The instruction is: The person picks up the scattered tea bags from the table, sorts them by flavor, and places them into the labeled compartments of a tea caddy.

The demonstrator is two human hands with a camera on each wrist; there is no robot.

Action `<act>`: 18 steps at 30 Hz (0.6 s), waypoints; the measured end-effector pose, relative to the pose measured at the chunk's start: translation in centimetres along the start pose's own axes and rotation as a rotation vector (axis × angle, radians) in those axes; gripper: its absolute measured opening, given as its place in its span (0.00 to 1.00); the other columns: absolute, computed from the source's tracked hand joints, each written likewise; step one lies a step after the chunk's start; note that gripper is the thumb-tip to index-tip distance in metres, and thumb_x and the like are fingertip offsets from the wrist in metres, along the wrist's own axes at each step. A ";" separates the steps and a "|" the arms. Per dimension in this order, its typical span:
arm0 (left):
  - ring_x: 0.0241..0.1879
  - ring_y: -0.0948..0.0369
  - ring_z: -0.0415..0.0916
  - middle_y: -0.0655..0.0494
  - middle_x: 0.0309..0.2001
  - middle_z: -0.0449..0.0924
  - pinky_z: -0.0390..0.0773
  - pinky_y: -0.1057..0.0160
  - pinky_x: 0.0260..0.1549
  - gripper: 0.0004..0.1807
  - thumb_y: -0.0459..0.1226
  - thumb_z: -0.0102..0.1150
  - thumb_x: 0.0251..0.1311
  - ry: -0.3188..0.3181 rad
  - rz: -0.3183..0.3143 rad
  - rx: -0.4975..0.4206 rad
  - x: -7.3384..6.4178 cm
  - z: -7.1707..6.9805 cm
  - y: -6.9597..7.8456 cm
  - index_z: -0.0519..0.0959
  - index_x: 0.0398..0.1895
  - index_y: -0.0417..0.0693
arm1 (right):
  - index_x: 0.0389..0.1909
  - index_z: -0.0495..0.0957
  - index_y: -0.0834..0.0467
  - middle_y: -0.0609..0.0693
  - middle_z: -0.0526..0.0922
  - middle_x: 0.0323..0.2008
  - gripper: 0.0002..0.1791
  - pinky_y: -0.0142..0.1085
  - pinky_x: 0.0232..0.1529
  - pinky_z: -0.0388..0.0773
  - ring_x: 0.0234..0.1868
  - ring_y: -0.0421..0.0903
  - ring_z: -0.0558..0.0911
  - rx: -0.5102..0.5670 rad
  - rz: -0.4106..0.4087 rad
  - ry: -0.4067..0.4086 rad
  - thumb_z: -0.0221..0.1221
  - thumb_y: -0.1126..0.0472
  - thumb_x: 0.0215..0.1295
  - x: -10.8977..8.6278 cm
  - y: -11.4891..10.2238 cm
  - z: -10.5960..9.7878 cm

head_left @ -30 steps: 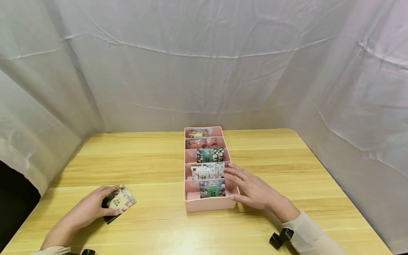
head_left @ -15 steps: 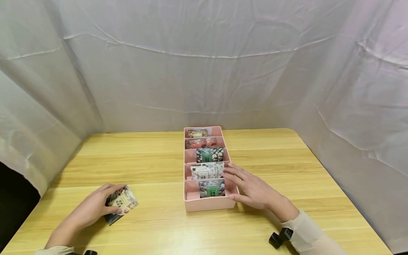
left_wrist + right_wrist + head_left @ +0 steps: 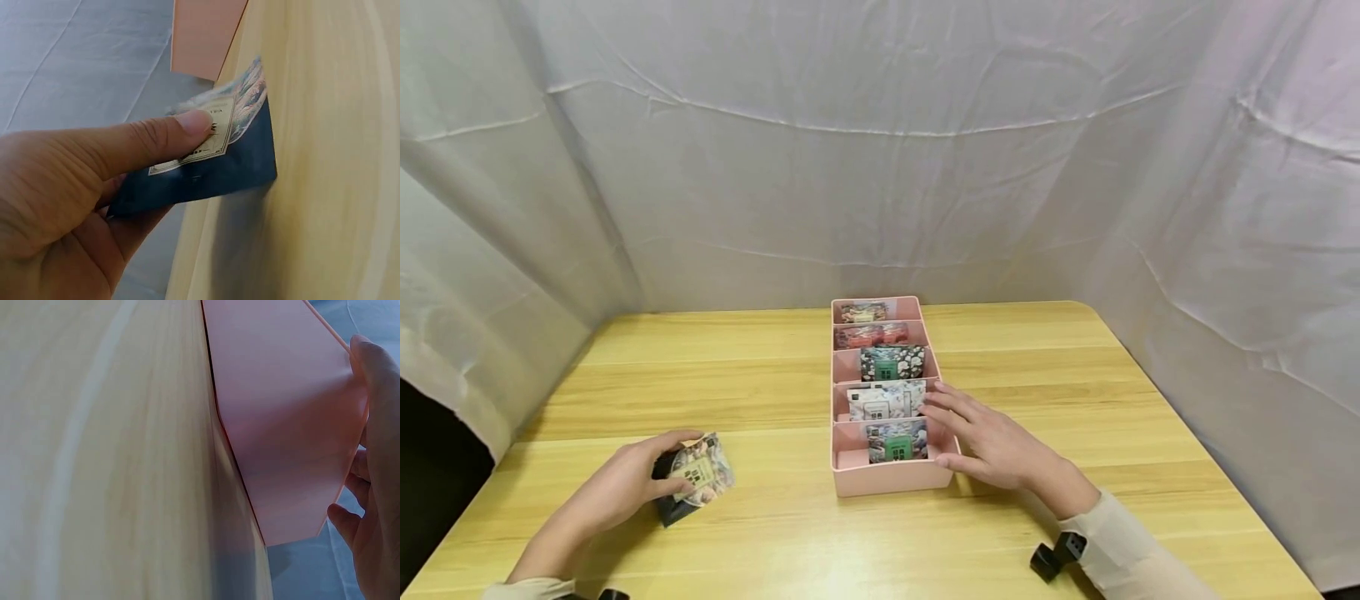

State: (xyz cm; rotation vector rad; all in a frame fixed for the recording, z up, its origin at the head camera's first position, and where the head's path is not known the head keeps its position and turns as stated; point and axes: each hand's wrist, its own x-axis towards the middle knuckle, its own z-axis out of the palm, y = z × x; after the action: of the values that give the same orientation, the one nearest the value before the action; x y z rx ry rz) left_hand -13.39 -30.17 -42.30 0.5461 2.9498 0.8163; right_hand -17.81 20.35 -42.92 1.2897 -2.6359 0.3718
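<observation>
My left hand [image 3: 625, 485] pinches a flat sachet [image 3: 706, 468] with the thumb across its face. The sachet is dark blue with a floral pattern and a cream label; in the left wrist view the sachet [image 3: 250, 159] is tilted close over the table, with its shadow beneath. A long pink divided box [image 3: 891, 479] stands upright at the middle of the table. Fingers spread, my right hand [image 3: 992, 446] rests on its right rim, thumb near the front corner. In the right wrist view, fingertips lie along the rim of the box [image 3: 287, 412].
Each compartment holds sachets: green-labelled ones [image 3: 897, 442] in front, white ones [image 3: 876, 404], dark floral ones [image 3: 891, 363], red ones [image 3: 859, 337] and cream-labelled ones [image 3: 863, 313] at the back. Pale cloth [image 3: 850, 183] hangs behind and beside the wooden table [image 3: 760, 550].
My left hand has moved slightly to the right with the sachet, which has turned a little in its grip. My right hand stays at the box rim.
</observation>
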 end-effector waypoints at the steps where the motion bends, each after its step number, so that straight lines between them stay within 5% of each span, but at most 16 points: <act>1: 0.54 0.41 0.76 0.40 0.55 0.79 0.76 0.39 0.49 0.34 0.45 0.72 0.53 -0.009 -0.006 -0.007 0.0 -0.1 0.1 0.73 0.63 0.45 | 0.73 0.62 0.55 0.53 0.58 0.74 0.36 0.52 0.69 0.60 0.75 0.52 0.52 0.001 0.001 -0.001 0.52 0.40 0.70 0.0 0.0 0.0; 18: 0.55 0.35 0.73 0.34 0.55 0.77 0.71 0.34 0.52 0.32 0.47 0.66 0.60 0.048 0.001 -0.008 1.7 -0.6 2.1 0.73 0.62 0.36 | 0.73 0.62 0.55 0.53 0.57 0.75 0.37 0.52 0.70 0.60 0.76 0.50 0.51 0.007 0.012 -0.005 0.57 0.44 0.68 0.1 0.0 0.0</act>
State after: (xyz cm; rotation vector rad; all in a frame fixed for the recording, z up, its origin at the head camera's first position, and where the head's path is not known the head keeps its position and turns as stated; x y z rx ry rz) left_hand -14.33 -28.23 -40.60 0.5355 2.9885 0.8527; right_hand -17.88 20.33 -42.94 1.2791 -2.6497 0.3809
